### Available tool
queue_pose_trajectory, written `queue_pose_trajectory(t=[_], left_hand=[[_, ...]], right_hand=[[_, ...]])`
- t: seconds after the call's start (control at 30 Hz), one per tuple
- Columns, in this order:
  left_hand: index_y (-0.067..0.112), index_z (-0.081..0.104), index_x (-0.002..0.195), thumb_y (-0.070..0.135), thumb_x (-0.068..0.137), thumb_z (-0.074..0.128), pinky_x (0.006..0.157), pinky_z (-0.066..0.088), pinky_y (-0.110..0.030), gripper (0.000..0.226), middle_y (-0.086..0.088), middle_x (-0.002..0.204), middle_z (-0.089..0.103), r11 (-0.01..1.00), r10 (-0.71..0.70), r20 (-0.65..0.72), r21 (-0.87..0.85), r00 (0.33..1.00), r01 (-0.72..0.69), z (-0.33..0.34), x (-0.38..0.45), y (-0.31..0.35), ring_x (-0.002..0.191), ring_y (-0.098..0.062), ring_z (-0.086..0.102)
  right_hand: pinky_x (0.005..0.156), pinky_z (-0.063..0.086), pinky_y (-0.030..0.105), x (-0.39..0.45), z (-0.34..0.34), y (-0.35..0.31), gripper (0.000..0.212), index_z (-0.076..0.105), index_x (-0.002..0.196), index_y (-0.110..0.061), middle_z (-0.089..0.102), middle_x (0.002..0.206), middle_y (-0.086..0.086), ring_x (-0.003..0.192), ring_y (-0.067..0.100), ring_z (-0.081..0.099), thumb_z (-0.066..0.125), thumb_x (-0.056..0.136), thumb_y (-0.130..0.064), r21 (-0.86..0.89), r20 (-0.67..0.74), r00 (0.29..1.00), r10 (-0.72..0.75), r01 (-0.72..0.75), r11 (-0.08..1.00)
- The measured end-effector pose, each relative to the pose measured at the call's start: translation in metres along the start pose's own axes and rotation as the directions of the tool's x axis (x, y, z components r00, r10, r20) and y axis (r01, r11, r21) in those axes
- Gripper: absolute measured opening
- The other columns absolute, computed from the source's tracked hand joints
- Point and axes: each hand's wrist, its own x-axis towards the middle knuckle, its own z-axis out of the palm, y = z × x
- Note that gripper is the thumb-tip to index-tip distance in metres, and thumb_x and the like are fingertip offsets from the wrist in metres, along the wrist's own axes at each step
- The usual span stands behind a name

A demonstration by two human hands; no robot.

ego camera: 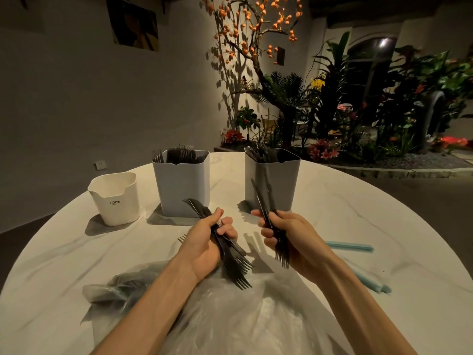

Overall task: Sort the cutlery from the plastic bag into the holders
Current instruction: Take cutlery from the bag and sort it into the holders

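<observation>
My left hand grips a bundle of black plastic cutlery, fork tines pointing toward me, handles toward the holders. My right hand holds a few black forks, tines down, handles up in front of the grey holder. That holder has black cutlery in it. To its left, the pale blue-grey holder is packed with black forks. A small white holder stands at the far left; what it holds is hidden. The clear plastic bag lies crumpled under my forearms, with dark cutlery inside its left part.
A single fork lies on the white marble round table behind my left wrist. Two light blue strips lie at the right, one further off and one nearer. Plants and a wall are beyond the table.
</observation>
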Motion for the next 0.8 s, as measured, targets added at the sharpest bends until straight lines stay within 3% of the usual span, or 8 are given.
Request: queue_pose_trajectory(t=[0.13, 0.2, 0.33, 0.43, 0.6, 0.7, 0.8], left_hand=[[0.012, 0.052, 0.097, 0.035, 0.098, 0.061, 0.051, 0.043, -0.020, 0.025, 0.000, 0.063, 0.043, 0.998, 0.061, -0.043, 0.018, 0.997, -0.060, 0.001, 0.000, 0.000, 0.049, -0.007, 0.034], [0.013, 0.050, 0.098, 0.036, 0.098, 0.063, 0.059, 0.042, -0.022, 0.026, -0.001, 0.064, 0.044, 0.997, 0.076, -0.064, -0.005, 0.995, -0.076, 0.001, 0.001, 0.000, 0.049, -0.008, 0.036], [0.012, 0.052, 0.102, 0.012, 0.098, 0.055, 0.066, 0.043, -0.028, 0.005, -0.006, 0.073, 0.048, 0.997, 0.068, -0.056, -0.027, 0.996, -0.070, -0.003, 0.003, 0.003, 0.057, -0.012, 0.043], [0.008, 0.059, 0.117, -0.004, 0.093, 0.049, 0.076, 0.050, -0.033, 0.029, -0.016, 0.092, 0.058, 0.996, 0.075, -0.043, -0.039, 0.996, -0.077, -0.001, 0.000, 0.002, 0.076, -0.020, 0.058], [0.008, 0.056, 0.122, -0.011, 0.093, 0.045, 0.092, 0.055, -0.049, 0.036, -0.027, 0.114, 0.067, 0.995, 0.094, 0.015, 0.018, 0.995, -0.095, 0.003, -0.002, -0.003, 0.102, -0.040, 0.072], [0.013, 0.055, 0.125, -0.003, 0.099, 0.044, 0.097, 0.050, -0.059, 0.032, -0.028, 0.121, 0.068, 0.994, 0.096, 0.038, 0.041, 0.995, -0.097, 0.001, -0.002, -0.003, 0.111, -0.044, 0.068], [0.015, 0.055, 0.120, 0.019, 0.105, 0.048, 0.100, 0.047, -0.061, 0.018, -0.026, 0.130, 0.064, 0.997, 0.042, 0.077, 0.054, 0.996, -0.047, 0.002, -0.003, -0.004, 0.120, -0.042, 0.063]], right_hand=[[0.046, 0.036, 0.016, -0.003, 0.008, 0.005, 0.024, 0.058, 0.114, 0.000, 0.049, 0.073, 0.004, 0.057, 0.009, 0.043, 0.038, 0.107, -0.011, 0.122, 0.081, 0.988, 0.129, -0.138, 0.983], [0.042, 0.036, 0.018, -0.006, 0.010, 0.006, 0.021, 0.055, 0.113, -0.005, 0.049, 0.071, 0.004, 0.053, 0.009, 0.044, 0.039, 0.108, -0.016, 0.102, 0.073, 0.986, 0.150, -0.158, 0.982], [0.038, 0.026, 0.017, -0.004, 0.009, 0.007, 0.025, 0.056, 0.116, -0.007, 0.049, 0.069, 0.002, 0.049, 0.007, 0.033, 0.037, 0.109, -0.023, -0.053, -0.002, 0.992, 0.124, -0.124, 0.991], [0.040, 0.019, 0.019, 0.001, 0.006, 0.009, 0.029, 0.061, 0.108, -0.009, 0.045, 0.066, -0.002, 0.049, 0.007, 0.028, 0.038, 0.109, -0.028, -0.234, -0.068, 0.995, 0.080, -0.093, 0.968], [0.042, 0.027, 0.021, 0.001, 0.005, 0.010, 0.037, 0.065, 0.103, -0.012, 0.046, 0.069, -0.002, 0.048, 0.007, 0.035, 0.059, 0.097, -0.048, -0.377, -0.060, 0.998, -0.005, -0.018, 0.926], [0.050, 0.040, 0.018, 0.001, 0.012, 0.018, 0.021, 0.062, 0.111, -0.022, 0.056, 0.079, -0.004, 0.057, 0.005, 0.051, 0.061, 0.098, -0.039, -0.605, -0.034, 0.982, -0.184, 0.127, 0.786], [0.067, 0.047, 0.013, 0.002, 0.017, 0.034, 0.022, 0.057, 0.124, -0.026, 0.063, 0.106, -0.006, 0.084, 0.005, 0.060, 0.050, 0.104, -0.032, -0.831, 0.065, 0.886, -0.459, 0.303, 0.466]])
